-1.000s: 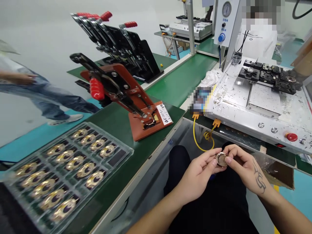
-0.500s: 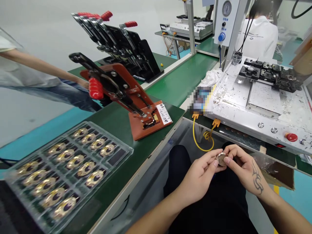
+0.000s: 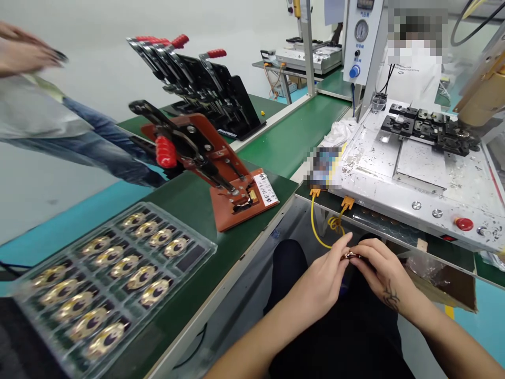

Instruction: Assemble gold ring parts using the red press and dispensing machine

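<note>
Over my lap, a small round metal part [image 3: 349,256] with a shiny rim is turned nearly edge-on. The fingers of my left hand [image 3: 321,279] close on its left side, the index finger pointing upward. My right hand [image 3: 381,271] pinches the same part from the right; most of the part is covered by fingers. To the left on the green bench lies a clear plastic tray [image 3: 209,246], its compartments filled with several gold-coloured ring-shaped parts [image 3: 138,277]. Behind it stands a red-brown toggle-clamp fixture [image 3: 221,223] with its red-handled lever raised.
Black clamp fixtures [image 3: 244,108] with red handles stand at the back left. A white machine [image 3: 363,171] with black jigs [image 3: 426,126] and a red button [image 3: 463,224] is on the right. Yellow cable [image 3: 313,221] hangs below it. Another person [image 3: 39,105] stands left; one sits behind the machine.
The round part has turned from showing its flat face to nearly edge-on between my fingers. The person at left has raised their arm away from the bench. My view has shifted slightly.
</note>
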Demonstrator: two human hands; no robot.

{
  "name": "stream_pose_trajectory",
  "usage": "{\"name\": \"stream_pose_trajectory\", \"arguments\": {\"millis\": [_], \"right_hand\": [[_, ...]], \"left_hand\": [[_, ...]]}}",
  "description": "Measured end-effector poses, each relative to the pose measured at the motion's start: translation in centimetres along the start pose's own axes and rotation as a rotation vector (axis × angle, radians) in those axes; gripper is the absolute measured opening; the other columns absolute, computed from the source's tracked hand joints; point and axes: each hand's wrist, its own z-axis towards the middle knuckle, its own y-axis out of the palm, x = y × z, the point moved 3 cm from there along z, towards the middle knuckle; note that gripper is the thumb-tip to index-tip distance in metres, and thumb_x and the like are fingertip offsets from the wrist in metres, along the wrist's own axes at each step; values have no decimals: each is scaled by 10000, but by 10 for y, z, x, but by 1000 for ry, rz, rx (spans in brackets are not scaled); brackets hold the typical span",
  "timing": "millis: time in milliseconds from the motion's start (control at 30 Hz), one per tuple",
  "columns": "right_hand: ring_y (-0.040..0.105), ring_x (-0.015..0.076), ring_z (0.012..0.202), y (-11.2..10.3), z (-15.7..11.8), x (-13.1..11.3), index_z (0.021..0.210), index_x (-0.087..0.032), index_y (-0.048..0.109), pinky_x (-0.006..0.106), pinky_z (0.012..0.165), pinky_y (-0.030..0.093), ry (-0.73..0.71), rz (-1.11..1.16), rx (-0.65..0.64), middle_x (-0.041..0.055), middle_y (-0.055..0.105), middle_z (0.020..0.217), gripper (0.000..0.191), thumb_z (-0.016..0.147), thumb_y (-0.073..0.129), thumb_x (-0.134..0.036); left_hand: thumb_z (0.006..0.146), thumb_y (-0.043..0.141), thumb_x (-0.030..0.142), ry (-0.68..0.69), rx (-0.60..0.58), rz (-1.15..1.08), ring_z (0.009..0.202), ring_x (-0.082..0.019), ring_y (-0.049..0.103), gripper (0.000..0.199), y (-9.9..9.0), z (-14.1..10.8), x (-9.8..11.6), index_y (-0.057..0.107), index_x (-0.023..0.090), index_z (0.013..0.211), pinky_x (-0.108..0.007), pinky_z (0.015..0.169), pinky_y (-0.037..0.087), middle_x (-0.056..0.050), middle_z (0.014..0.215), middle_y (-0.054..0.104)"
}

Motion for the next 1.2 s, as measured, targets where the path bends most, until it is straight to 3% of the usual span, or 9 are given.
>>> {"name": "stream_pose_trajectory", "arguments": {"millis": [133,267,600,667,767,900,1000,1133,1200], "right_hand": [[614,178,661,2,10,6,969,-233,692,313,612,522,252,341,129,31,678,797,238,1019,709,-465],[561,132,540,15,16,5,970,-204,674,257,508,482,376,641,85,-11,639,674,374,962,758,-569],[598,139,588,18,21,-3,1017,-210,696,247,503,520,324,533,63,6,660,748,326,963,767,-523],[642,158,648,15,23,-3,1191,-236,690,275,567,571,248,459,46,15,689,831,319,978,764,-462],[730,220,919,9,28,-7,1433,-305,621,360,823,636,-19,197,-67,69,724,1092,423,1022,716,-338],[709,279,1194,10,38,-12,1564,-328,517,391,989,608,-355,-173,-192,122,680,1364,526,1061,629,-220],[732,265,1114,15,59,-15,1577,-293,469,377,955,616,-543,-280,-109,122,709,1301,586,1034,646,-162],[682,181,734,27,101,-25,1380,-239,584,302,680,611,-569,-190,-3,58,697,970,388,1001,643,-180],[631,160,663,34,119,-30,1325,-232,596,287,620,585,-517,-107,4,26,649,888,345,984,643,-201]], "left_hand": [[984,732,311,-29,146,-176,1167,-260,741,536,-14,5,10,556,249,1486,-375,1023,586,-124,1388,709],[935,783,336,-101,151,-182,866,-209,740,231,-15,4,10,733,186,1104,-312,826,590,-64,965,776],[974,713,386,-70,182,-116,784,-192,700,217,-21,-1,21,724,170,956,-305,779,555,-53,858,744],[982,700,381,-67,182,-82,761,-186,695,218,-23,-1,21,719,169,937,-298,759,545,-48,827,739],[992,678,363,-58,199,-51,738,-181,691,203,-26,-4,19,717,171,941,-292,739,540,-43,804,740],[988,665,321,-28,250,10,703,-174,684,174,-34,-9,19,705,178,897,-286,711,540,-30,750,731],[976,681,304,74,258,169,758,-195,721,133,-60,-10,36,748,195,1012,-308,729,567,-52,872,789],[1005,666,305,503,691,554,870,-209,713,120,-142,-10,90,739,218,1045,-341,801,569,-67,981,785],[1028,615,284,754,775,771,851,-206,668,171,-180,-4,112,694,209,896,-362,825,542,-61,879,742]]}}
